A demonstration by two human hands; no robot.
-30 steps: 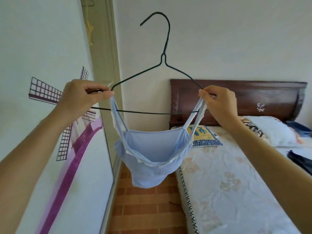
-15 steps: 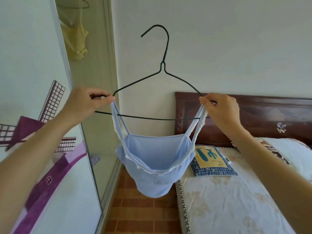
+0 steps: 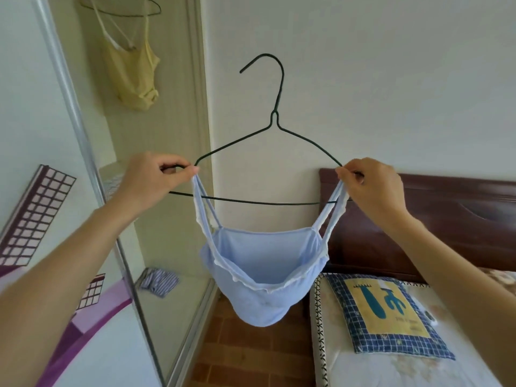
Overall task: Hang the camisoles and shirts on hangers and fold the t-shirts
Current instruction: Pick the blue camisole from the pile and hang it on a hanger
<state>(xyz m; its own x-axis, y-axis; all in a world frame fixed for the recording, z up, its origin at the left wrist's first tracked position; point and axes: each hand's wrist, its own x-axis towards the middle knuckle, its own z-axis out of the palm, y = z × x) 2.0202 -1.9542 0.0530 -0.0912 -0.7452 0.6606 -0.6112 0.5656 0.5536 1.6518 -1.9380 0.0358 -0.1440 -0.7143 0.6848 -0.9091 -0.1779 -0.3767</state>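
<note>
A person holds a dark wire hanger (image 3: 275,152) up in front of them at chest height, its hook pointing upward and free. A pale blue camisole (image 3: 262,275) hangs from it, sagging like a small hammock between the two hands, with its hem well above the brick-patterned floor (image 3: 251,353).

The left hand (image 3: 152,181) is curled round the left end of the hanger, thumb and forefinger pinching the left straps against the wire. The right hand (image 3: 372,189) mirrors it at the right end, fingers curled and pinching the right straps to the wire. Holding both ends this way likely keeps the thin straps from sliding down the sloped shoulders of the hanger while the garment is carried.

Both forearms reach forward and slightly upward from the lower corners of the view, wrists bent a little inward, hands level with each other and well apart.

To the upper left, inside an open wardrobe (image 3: 178,107), a yellow camisole (image 3: 131,74) already hangs on another wire hanger, which suggests the blue one is headed there next. A folded striped cloth (image 3: 157,282) lies on the wardrobe floor. To the right stands a bed (image 3: 391,370) with a dark wooden headboard (image 3: 460,222) and a blue checked pillow (image 3: 391,317).
</note>
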